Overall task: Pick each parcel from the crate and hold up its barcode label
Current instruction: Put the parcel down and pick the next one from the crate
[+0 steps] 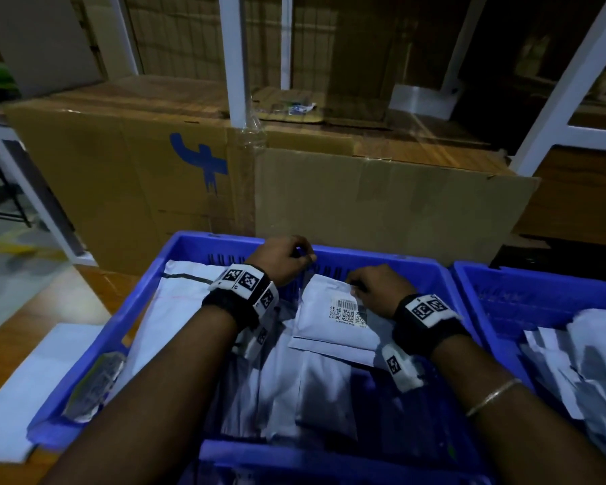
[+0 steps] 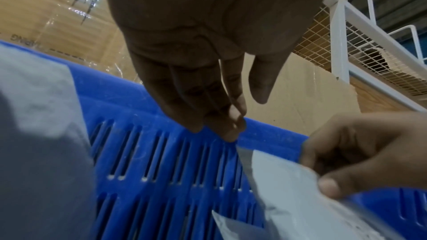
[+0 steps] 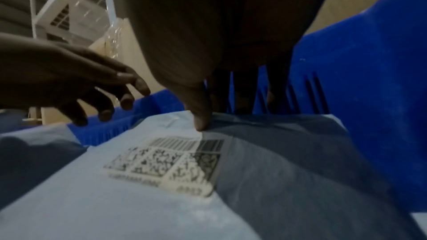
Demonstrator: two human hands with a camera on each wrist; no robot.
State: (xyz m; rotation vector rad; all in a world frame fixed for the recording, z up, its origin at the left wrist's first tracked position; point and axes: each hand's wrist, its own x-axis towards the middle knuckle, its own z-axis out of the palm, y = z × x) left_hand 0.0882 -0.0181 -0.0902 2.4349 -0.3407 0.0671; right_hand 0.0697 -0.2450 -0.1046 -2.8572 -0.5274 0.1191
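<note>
right hand (image 1: 378,288) pinches the top edge of a white parcel (image 1: 333,316) at frame centre, barcode label (image 1: 348,312) face up but not yet raised; left hand (image 1: 280,259) hovers loosely spread, holding nothing; more parcels wait in the blue crate (image 1: 196,246)

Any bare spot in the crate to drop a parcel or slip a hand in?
Bare floor of the blue plastic crate shows near-right, between the piled white poly parcels and the right forearm. Left and centre are crowded. The neighbouring blue crate is bare along its left wall.
</note>
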